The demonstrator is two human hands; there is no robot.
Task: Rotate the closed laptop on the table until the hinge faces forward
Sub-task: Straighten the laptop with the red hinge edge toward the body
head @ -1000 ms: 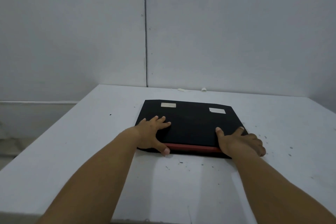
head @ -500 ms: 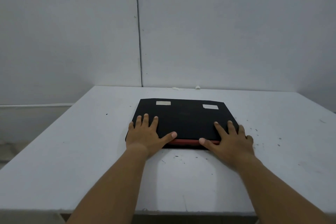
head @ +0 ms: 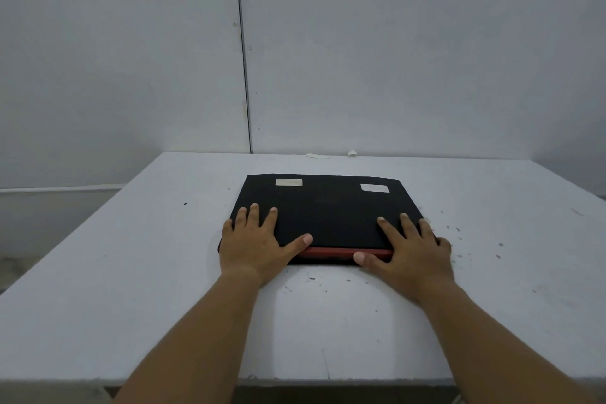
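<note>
Both hands have flattened out since a second ago: then they gripped the near corners at an angle while the laptop (head: 328, 216) sat slightly skewed, and now it lies nearly square to the table (head: 131, 272) edge. It rests closed and flat in the middle of the white table, its red-trimmed edge toward the person and two pale stickers (head: 289, 182) near the far edge. The left hand (head: 254, 246) lies palm-down on the near left corner, fingers spread, thumb along the red strip; the right hand (head: 410, 249) mirrors it on the near right corner. Neither is clamped; they press down, well apart from each other. I judge the turn finished or almost so, if that red strip is the hinge, which I cannot tell for sure. What may remain is a small squaring nudge and lifting the hands away. Dark specks dot the tabletop, scraps of tape (head: 351, 152) lie by the wall (head: 393, 43), and nothing blocks the laptop
</note>
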